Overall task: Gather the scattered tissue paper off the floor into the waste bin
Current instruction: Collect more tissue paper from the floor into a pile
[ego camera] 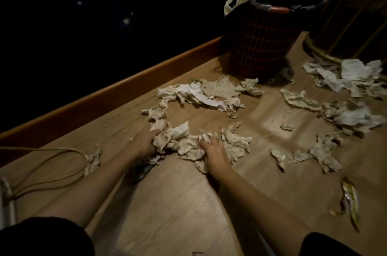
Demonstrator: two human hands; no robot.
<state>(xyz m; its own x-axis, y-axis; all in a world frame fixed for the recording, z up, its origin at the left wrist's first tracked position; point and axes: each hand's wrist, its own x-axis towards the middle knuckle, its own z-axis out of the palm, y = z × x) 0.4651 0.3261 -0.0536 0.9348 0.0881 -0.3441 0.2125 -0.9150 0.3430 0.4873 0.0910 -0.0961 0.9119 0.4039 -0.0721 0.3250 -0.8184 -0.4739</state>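
Note:
Crumpled tissue paper lies scattered over the wooden floor. The nearest heap [186,142] sits between my hands. My left hand [145,140] grips its left side, fingers closed around a wad. My right hand [213,151] lies flat on the heap's right part, fingers spread over the paper. Another pile [209,92] lies farther off, in front of the red mesh waste bin [259,46], which has a dark liner and stands at the back. More tissue lies at the right [351,115] and far right [351,73], and lower right [303,155].
A wooden skirting board [104,90] runs diagonally along a dark wall at left. A cable [52,163] loops on the floor at left, with a tissue scrap [93,159] beside it. A rattan furniture base [326,50] stands right of the bin. A yellowish wrapper [349,199] lies at lower right.

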